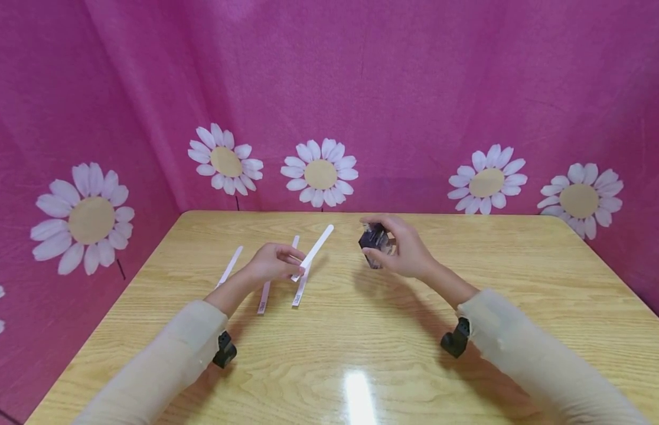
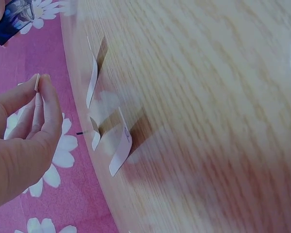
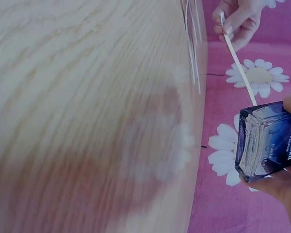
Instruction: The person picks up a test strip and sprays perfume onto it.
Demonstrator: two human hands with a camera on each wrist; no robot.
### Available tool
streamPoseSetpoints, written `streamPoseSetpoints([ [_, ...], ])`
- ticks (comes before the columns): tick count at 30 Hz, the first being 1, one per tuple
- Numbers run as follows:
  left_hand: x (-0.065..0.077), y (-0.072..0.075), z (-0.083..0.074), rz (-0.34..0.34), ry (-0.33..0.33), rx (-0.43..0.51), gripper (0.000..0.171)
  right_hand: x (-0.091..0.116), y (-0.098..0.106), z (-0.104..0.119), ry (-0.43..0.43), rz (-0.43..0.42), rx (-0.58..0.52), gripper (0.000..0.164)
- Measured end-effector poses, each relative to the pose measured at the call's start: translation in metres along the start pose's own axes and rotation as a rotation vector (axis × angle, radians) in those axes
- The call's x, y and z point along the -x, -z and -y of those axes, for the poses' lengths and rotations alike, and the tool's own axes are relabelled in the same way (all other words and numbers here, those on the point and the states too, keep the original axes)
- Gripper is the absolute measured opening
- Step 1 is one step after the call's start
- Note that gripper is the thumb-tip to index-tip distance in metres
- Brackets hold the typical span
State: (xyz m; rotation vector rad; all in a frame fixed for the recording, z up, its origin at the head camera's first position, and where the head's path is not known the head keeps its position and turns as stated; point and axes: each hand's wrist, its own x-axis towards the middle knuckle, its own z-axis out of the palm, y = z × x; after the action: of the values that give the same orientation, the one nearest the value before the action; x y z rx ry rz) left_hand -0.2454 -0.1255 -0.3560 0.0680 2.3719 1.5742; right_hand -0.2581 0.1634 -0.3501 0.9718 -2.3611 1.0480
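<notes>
My left hand (image 1: 273,264) pinches one end of a white perfume test strip (image 1: 320,243) between thumb and fingertips, and the strip slants up and to the right. In my right hand (image 1: 406,251) is a dark blue glass perfume bottle (image 1: 373,239), gripped by thumb and fingers and tilted over the table. White lettering shows on the bottle (image 3: 269,143) in the right wrist view, where the strip's far end overlaps its edge. The head view has a gap between strip and bottle. Under the left hand, three more test strips (image 1: 263,298) lie on the table.
The wooden table (image 1: 414,366) reaches back to a pink cloth (image 1: 393,106) printed with white daisies, which also hangs at both sides. A small black device (image 1: 224,349) is on the left wrist, another black device (image 1: 456,337) on the right.
</notes>
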Motion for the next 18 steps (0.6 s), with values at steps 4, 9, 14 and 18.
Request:
streamPoseSetpoints([
  [4,0.001,0.0,0.0,0.002,-0.006,-0.014,0.033,0.0,-0.004,0.004,0.071,0.005,0.042,0.048],
  [9,0.002,0.002,0.0,-0.001,-0.004,-0.019,0.033,-0.005,-0.005,0.009,0.097,0.044,0.025,0.05],
  [14,0.005,0.005,0.0,0.007,-0.015,-0.031,0.032,-0.005,-0.001,0.013,0.051,0.063,0.013,0.054],
  [18,0.008,0.01,0.002,0.002,-0.022,-0.044,0.032,-0.003,0.002,0.015,0.024,0.07,-0.003,0.055],
])
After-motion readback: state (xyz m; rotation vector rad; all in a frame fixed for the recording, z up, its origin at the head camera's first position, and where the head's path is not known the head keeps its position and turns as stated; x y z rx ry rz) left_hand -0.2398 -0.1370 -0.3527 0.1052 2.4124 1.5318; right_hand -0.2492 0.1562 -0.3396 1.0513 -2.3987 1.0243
